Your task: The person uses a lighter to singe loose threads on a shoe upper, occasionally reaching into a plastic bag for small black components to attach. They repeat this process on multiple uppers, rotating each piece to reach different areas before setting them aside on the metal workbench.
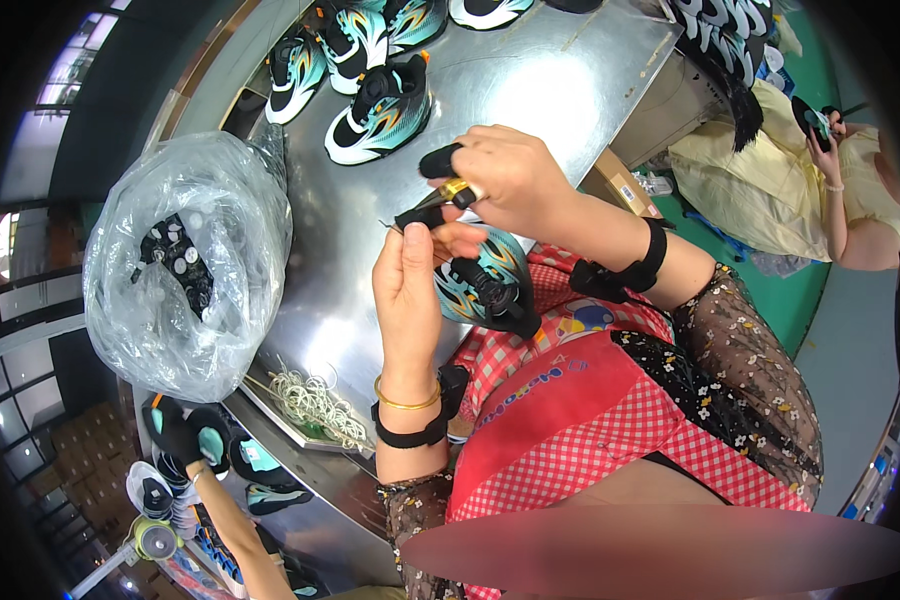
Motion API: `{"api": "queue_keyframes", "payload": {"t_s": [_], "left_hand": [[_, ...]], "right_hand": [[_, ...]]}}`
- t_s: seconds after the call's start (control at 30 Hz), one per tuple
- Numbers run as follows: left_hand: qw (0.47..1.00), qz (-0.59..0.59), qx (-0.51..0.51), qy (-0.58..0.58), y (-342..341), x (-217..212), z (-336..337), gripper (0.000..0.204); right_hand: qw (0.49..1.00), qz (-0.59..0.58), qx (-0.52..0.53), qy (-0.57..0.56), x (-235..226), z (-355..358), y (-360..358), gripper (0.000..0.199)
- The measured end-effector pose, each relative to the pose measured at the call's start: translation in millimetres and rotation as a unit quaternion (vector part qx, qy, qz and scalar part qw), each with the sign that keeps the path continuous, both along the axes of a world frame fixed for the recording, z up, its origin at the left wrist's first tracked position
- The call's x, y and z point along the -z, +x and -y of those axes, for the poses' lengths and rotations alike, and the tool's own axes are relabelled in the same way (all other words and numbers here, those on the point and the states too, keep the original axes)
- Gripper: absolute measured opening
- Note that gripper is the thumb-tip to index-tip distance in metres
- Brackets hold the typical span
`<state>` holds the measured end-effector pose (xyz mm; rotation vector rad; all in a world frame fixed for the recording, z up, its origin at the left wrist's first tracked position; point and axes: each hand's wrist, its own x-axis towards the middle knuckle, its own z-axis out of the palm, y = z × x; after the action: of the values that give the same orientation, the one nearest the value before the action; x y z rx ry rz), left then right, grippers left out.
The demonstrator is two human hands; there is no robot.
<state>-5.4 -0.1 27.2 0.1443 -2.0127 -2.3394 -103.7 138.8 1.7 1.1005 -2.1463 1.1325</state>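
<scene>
My left hand (407,285) is raised over the near side of the metal table, thumb and fingers pinched on a small black piece (425,215). Just above it my right hand (515,180) is closed around a small hand tool (457,192) with yellow and black parts. A thin dark tip pokes out beside my left thumb; I cannot tell which item it belongs to. One finger of my right hand wears a black cover. Under my hands, against my red checked apron, rests a teal, black and orange sneaker (485,285), partly hidden by my left hand.
Several matching sneakers (380,110) stand at the table's far side. A clear plastic bag (185,270) of black pieces is at the left, with a bundle of pale cords (315,405) nearby. Co-workers' hands hold shoes at lower left (175,435) and far right (825,140).
</scene>
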Motion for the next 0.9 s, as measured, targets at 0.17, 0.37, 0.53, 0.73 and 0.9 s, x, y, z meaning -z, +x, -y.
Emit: {"api": "queue_keyframes", "payload": {"t_s": [0.17,0.37,0.53,0.73,0.9], "left_hand": [[0.997,0.025,0.068,-0.006,1,-6,8,0.04],[0.995,0.03,0.087,-0.041,0,-8,7,0.04],[0.992,0.033,0.094,-0.075,2,-5,13,0.04],[0.992,0.047,0.115,-0.026,6,1,22,0.04],[0.972,0.056,0.163,0.162,10,17,33,0.041]], "right_hand": [[0.998,0.016,-0.021,0.049,-6,2,3,0.025],[0.998,0.031,0.001,0.058,0,3,11,0.021],[0.996,0.053,-0.002,0.068,0,2,14,0.018],[0.997,-0.037,0.039,0.062,-2,-8,10,0.025],[0.936,0.318,-0.152,0.008,5,-14,23,0.039]]}}
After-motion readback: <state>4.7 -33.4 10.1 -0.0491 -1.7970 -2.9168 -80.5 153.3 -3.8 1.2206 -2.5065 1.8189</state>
